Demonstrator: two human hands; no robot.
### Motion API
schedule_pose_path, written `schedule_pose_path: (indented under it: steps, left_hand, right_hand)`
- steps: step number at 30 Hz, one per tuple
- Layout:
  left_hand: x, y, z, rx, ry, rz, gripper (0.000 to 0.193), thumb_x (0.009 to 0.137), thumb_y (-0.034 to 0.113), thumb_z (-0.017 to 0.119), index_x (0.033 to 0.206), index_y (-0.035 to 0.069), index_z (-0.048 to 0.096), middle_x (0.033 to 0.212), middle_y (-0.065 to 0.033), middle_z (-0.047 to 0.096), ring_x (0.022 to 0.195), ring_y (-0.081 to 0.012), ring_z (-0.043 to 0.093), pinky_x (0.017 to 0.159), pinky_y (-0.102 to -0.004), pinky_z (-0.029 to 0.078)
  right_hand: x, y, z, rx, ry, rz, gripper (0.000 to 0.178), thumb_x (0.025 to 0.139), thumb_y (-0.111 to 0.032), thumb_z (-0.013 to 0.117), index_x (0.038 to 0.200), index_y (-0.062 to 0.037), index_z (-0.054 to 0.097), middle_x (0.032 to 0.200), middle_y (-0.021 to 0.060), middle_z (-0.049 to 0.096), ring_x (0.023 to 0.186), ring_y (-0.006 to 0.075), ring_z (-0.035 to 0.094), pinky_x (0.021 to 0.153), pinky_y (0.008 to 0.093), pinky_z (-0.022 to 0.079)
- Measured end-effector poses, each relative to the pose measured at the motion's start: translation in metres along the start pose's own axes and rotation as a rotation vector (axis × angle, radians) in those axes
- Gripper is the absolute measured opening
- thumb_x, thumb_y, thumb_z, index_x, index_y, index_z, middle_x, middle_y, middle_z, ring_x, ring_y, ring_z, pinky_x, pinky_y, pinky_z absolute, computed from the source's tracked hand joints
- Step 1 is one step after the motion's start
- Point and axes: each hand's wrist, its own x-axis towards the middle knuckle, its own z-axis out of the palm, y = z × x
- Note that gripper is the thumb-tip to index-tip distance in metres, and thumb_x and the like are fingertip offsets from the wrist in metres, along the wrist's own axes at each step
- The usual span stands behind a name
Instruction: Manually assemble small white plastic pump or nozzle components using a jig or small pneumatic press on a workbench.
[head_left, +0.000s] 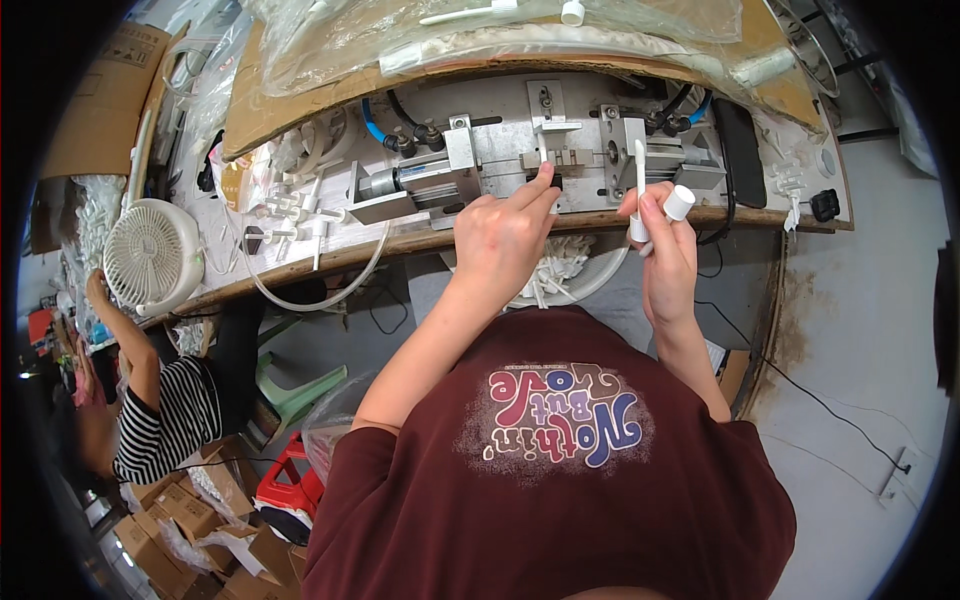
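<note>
My left hand [500, 235] reaches to the middle of a metal clamping fixture [575, 160]. Its index finger points forward, and the fingertips close at a small white plastic piece [544, 152] in the fixture; the thumb is hidden. Just right of the fixture, my right hand [668, 245] is closed around a white plastic applicator stick [640, 170], held upright with its rounded tip up. A short white cap [680, 203] also sits among those fingers. Metal cylinder assemblies flank the fixture, one at the left [420, 180] and one at the right [670, 160].
Loose white plastic parts [300, 208] lie left on the bench beside a white fan [152, 255]. A tub of white pieces [560, 270] stands below the bench edge. A black phone-like slab [740, 150] lies at right. A co-worker in a striped shirt [170, 420] sits at left.
</note>
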Motion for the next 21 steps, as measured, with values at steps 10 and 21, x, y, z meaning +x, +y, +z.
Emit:
schedule_pose_path:
  steps: [10, 21]
  left_hand:
    - [0.001, 0.001, -0.004, -0.049, 0.018, -0.014, 0.029, 0.072, 0.017, 0.080, 0.100, 0.012, 0.073, 0.108, 0.0011, 0.072, 0.059, -0.0205, 0.065, 0.058, -0.0289, 0.052]
    - [-0.001, 0.015, -0.007, -0.315, 0.097, 0.180, 0.030, 0.072, 0.012, 0.077, 0.100, 0.008, 0.067, 0.091, -0.0046, 0.067, 0.074, -0.0221, 0.067, 0.061, -0.0320, 0.051]
  right_hand:
    - [-0.003, 0.002, 0.003, 0.093, -0.043, 0.119, 0.026, 0.105, -0.023, 0.046, 0.107, -0.0030, 0.063, 0.087, 0.0001, 0.060, 0.071, 0.0039, 0.047, 0.062, 0.0201, 0.038]
    - [-0.005, 0.012, 0.017, 0.063, -0.144, 0.136, 0.029, 0.105, -0.022, 0.047, 0.112, 0.0001, 0.064, 0.096, 0.0043, 0.067, 0.082, 0.0067, 0.060, 0.072, 0.0218, 0.048]
